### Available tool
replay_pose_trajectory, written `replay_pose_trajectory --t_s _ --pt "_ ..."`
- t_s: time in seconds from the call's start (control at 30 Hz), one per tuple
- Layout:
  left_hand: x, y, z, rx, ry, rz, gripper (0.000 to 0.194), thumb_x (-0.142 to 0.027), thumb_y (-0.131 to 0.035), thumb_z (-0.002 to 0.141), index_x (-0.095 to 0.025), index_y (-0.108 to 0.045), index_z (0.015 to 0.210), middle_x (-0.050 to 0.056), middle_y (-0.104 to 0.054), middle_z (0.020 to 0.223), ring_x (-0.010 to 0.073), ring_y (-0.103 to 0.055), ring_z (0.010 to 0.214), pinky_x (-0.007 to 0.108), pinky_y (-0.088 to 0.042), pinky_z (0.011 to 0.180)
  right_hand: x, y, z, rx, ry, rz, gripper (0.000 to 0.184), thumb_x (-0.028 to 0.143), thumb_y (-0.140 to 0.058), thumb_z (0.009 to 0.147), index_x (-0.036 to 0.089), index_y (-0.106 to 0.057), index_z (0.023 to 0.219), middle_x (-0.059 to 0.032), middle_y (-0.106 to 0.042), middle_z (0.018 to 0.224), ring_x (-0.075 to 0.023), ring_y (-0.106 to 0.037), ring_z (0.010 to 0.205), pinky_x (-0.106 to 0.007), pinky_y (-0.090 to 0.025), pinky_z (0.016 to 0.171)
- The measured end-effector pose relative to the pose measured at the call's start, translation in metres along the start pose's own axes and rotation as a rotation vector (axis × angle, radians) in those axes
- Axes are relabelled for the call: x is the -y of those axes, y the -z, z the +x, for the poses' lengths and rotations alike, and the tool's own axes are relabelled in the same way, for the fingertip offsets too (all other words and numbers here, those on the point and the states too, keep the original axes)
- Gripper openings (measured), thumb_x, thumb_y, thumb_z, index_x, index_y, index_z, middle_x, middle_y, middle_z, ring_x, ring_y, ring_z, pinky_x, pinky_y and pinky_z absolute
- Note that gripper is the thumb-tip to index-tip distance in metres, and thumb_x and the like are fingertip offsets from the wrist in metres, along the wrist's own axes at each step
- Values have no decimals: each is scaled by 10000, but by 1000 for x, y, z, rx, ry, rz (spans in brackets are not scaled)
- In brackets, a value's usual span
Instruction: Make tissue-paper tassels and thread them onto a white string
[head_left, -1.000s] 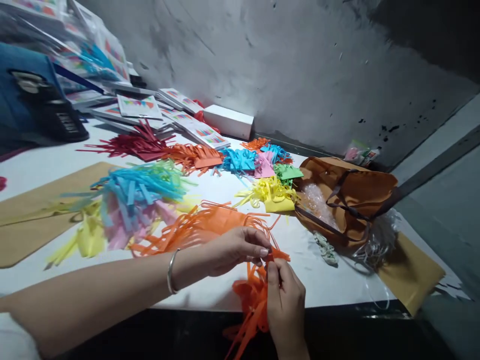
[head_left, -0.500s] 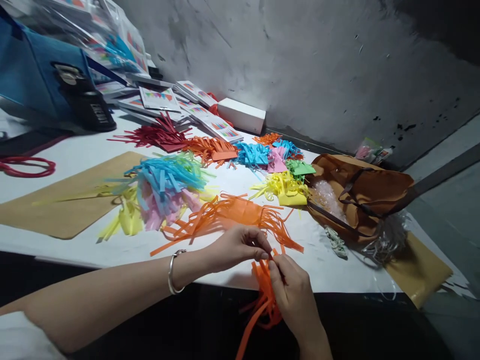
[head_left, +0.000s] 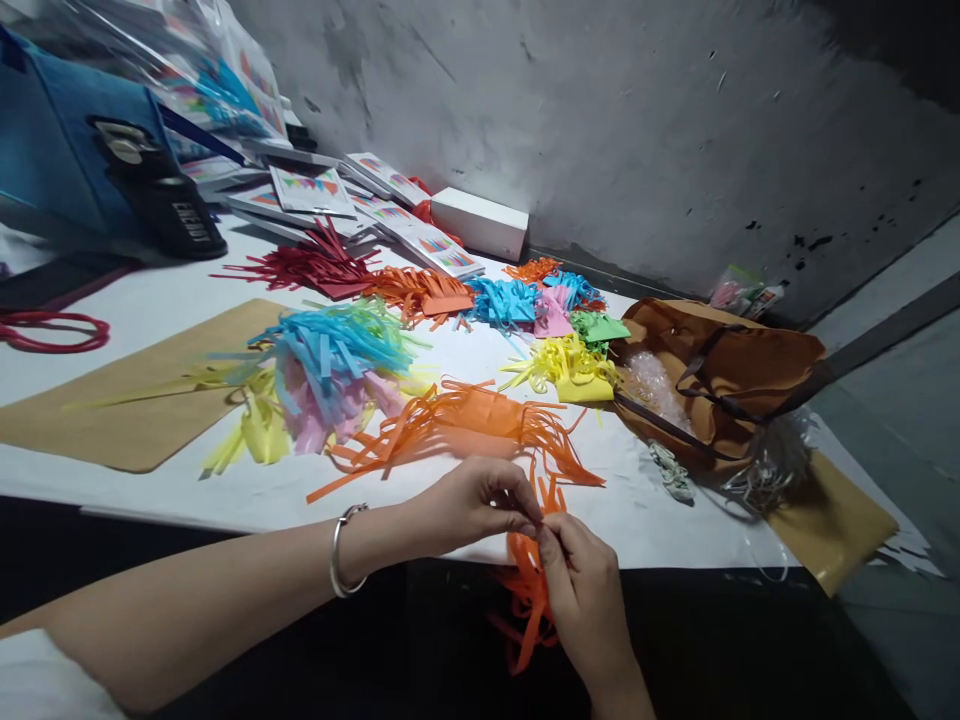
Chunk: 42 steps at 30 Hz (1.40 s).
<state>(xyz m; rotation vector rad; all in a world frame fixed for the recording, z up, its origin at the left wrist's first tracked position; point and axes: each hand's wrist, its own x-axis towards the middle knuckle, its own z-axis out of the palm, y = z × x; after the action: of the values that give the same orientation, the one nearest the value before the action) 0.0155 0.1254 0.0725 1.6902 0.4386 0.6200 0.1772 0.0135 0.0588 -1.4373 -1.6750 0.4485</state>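
Left hand, right hand: fingers pinching orange tassel, strips hanging by near edge of white table

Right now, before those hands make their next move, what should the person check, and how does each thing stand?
1. Left hand and right hand together, fingertips closed: ok.
2. Orange fringe bundle at the fingertips: ok, it hangs beneath them.
3. Bundle supported by the white table: not ok, most of it dangles past the near edge.
4. Firm pinch: cannot tell, the fingers hide the pinched spot.
5. Bundle separate from the spread orange fringe: cannot tell, strands come close behind the fingers.
6. Red handles fully in view: not ok, cut off at the picture's left edge.
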Motion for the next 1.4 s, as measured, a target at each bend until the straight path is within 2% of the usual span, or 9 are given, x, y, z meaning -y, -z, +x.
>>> replay_pose_trajectory --t_s 0.13,0.4,0.7,0.87,0.97,1.1,1.2,1.3,1.4 --pt "-2 3 -2 -13 1 47 290 -438 -748 815 -150 -741 851 66 -745 799 155 -667 724 232 -517 676 2 1 -4 58 -62 93 234 276 -439 1005 212 -627 880 6 -639 794 -127 -610 712 -206 -465 646" --pt "-6 -4 -7 4 -28 109 289 -427 -707 850 -140 -733 842 77 -739 783 149 -666 684 224 -520 658 0 -5 -8 -11 4 12 253 235 -411 1007 202 -595 836 14 -572 725 -117 -551 645 -217 -414 608" --pt "-8 1 -10 30 133 78 253 -381 -658 876 -135 -719 873 54 -717 745 149 -646 666 216 -510 628 -1 -12 -10 -20 -27 59 270 243 -416 1015 209 -617 839 14 -612 753 -116 -590 678 -210 -453 643" --pt "-14 0 -16 5 -39 419 154 -239 -569 916 -154 -672 841 37 -680 727 120 -575 611 196 -431 580 -2 -14 -9 -47 53 2 157 256 -512 989 204 -637 1070 -32 -694 931 -154 -661 839 -241 -508 739" --pt "-13 -4 -20 -10 -119 541 133 -175 -528 916 -173 -637 840 31 -663 741 125 -560 623 206 -413 587 1 -20 -6 -100 145 -119 176 208 -477 994 195 -642 935 -24 -665 801 -152 -620 729 -252 -481 669" --pt "-6 -7 -22 -129 -163 604 175 -158 -456 937 -191 -587 826 37 -640 761 145 -573 677 229 -433 618 2 -23 -7 -146 163 -164 216 208 -469 992 199 -629 848 -24 -634 748 -166 -580 733 -289 -478 699" --pt "-7 1 -22 -222 -143 464 108 -167 -500 920 -191 -595 875 21 -630 758 123 -573 617 221 -458 571 -11 -13 -12 -175 62 -73 179 284 -504 994 210 -655 1052 -67 -692 999 -194 -633 941 -320 -516 797" --pt "-22 26 -18 -436 -166 238 53 -177 -596 875 -190 -614 923 6 -642 753 114 -590 582 220 -492 524 -33 2 -20 -389 -117 -81 279 356 -515 991 196 -631 1188 -112 -674 1165 -216 -642 1057 -309 -540 765" --pt "-46 63 -11 -725 -335 59 73 -154 -675 823 -170 -626 874 -7 -653 705 116 -597 562 224 -499 492 -54 10 -27 -468 -160 -204 245 346 -511 992 179 -677 1058 -103 -700 1047 -213 -662 976 -331 -541 789"
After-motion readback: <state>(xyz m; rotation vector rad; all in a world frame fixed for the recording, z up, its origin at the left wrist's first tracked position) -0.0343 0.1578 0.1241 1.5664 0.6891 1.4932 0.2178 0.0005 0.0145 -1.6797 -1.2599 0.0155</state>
